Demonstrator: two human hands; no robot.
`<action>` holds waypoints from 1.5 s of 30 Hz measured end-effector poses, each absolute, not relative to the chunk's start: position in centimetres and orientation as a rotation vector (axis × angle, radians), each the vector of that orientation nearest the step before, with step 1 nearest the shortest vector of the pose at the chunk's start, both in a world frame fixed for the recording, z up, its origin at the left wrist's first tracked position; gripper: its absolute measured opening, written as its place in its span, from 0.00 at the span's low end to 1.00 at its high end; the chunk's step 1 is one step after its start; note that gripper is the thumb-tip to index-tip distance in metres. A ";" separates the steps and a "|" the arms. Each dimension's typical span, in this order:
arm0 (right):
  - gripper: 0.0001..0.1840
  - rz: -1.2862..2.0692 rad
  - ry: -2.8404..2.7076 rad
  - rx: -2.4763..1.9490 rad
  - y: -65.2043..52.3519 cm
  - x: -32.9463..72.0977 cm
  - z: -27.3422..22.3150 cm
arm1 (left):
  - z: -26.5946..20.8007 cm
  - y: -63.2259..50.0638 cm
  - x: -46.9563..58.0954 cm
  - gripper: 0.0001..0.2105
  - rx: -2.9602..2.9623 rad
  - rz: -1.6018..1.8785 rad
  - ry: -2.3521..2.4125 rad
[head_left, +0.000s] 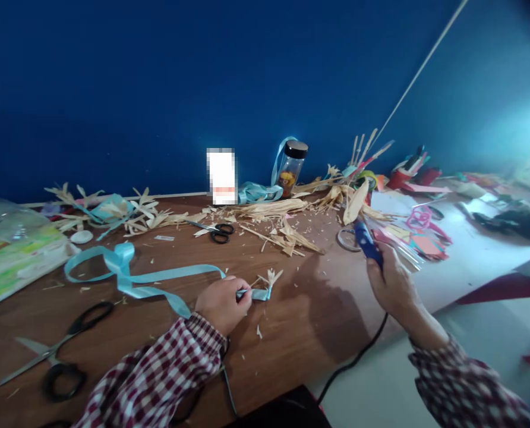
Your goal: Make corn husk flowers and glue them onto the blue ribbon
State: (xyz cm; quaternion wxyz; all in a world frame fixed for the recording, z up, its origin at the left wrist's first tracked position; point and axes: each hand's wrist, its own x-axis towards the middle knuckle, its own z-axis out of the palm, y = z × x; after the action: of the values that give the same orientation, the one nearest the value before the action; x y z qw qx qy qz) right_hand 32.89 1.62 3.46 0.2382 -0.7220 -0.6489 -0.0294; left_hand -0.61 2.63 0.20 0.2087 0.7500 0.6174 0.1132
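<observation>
My left hand (223, 303) is closed near the middle of the brown table, pinching a light blue ribbon (171, 273). The ribbon trails away to the left in a loose loop. Just past my fingertips, a small frayed piece of dried corn husk (273, 279) sticks out, with ribbon around its base. My right hand (394, 279) is wrapped round a blue hot glue gun (367, 244). A black cord hangs below that hand. The gun's front end lies close to a pale dried husk, and I cannot tell if they touch.
Large open scissors (49, 353) lie at the front left, smaller scissors (220, 232) farther back. Dried husks (269, 208) and scraps litter the back. A black-lidded jar (294, 169) leans near the blue wall. A tape roll (349, 239) and paper pieces (428, 244) lie at right.
</observation>
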 end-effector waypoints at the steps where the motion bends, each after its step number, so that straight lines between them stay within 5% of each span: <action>1: 0.22 -0.234 -1.847 -2.016 2.0 33.3 3.1 | 0.2 2.6 -0.6 0.09 2.080 0.320 1.722; 4: 0.21 -0.435 -1.998 -2.112 2.6 33.9 1.8 | 0.2 2.6 -0.5 0.10 2.074 0.332 1.741; 15: 0.23 -0.298 -2.041 -2.211 1.4 32.2 4.2 | 0.7 2.4 -0.5 0.10 2.074 0.339 1.718; 17: 0.17 -0.093 -2.018 -2.047 1.3 30.0 4.8 | 0.6 2.4 -0.6 0.10 2.073 0.346 1.698; 22: 0.18 1.257 -1.984 -1.593 1.2 22.2 3.4 | 0.2 2.5 -0.8 0.09 2.060 0.539 1.587; 24: 0.17 1.484 -1.787 -1.552 1.6 20.0 2.4 | 0.0 2.4 -0.8 0.09 2.055 0.686 1.478; 40: 0.17 2.066 -1.206 -1.282 4.5 17.9 1.9 | 1.0 2.0 -0.8 0.05 1.670 0.963 1.192; 45: 0.16 1.937 -1.351 -1.261 5.1 17.6 2.0 | 0.8 2.3 -1.0 0.05 1.634 1.002 1.187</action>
State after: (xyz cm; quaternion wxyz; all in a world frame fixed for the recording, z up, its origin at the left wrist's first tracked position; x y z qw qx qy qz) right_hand 17.60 5.14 2.00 0.2302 -0.4582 -0.4911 0.7042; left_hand -1.00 2.31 0.78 0.4292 0.6546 0.4756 0.4013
